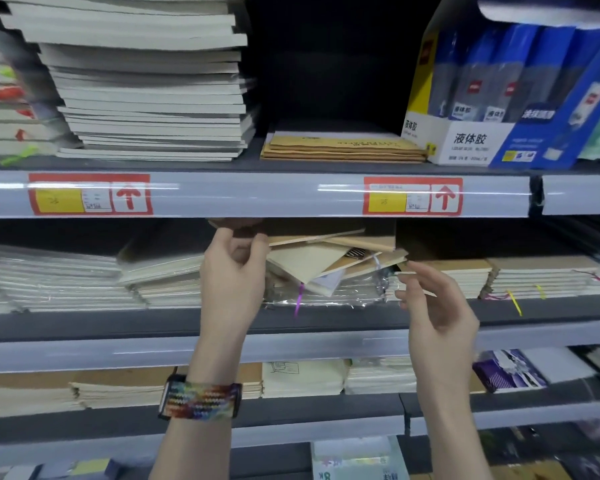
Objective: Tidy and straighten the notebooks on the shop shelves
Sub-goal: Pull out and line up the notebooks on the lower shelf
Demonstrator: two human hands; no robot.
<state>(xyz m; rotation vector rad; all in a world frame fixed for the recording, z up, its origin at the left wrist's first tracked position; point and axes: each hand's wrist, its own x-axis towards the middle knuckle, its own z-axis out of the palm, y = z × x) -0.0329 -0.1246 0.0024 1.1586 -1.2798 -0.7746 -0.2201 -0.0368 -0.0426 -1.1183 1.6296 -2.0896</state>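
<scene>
Currently: kraft notebooks (pixel 326 258), one lot, lying askew atop a plastic-wrapped pile on the middle shelf (pixel 326 322). My left hand (pixel 234 271), woven strap (pixel 201 400) at the wrist, grips their left end, fingers curled over the top cover. My right hand (pixel 437 306) sits at their right corner, fingers bent near a thin edge; whether they pinch it I cannot tell. Upper shelf: tall white stack (pixel 153 81), glue box (pixel 465 140).

A stationery shop, it seems. Price labels (pixel 90 194) front the shelves (pixel 257 199), which hold stacked notebooks (pixel 146 81) and boxed glue (pixel 465 140).
</scene>
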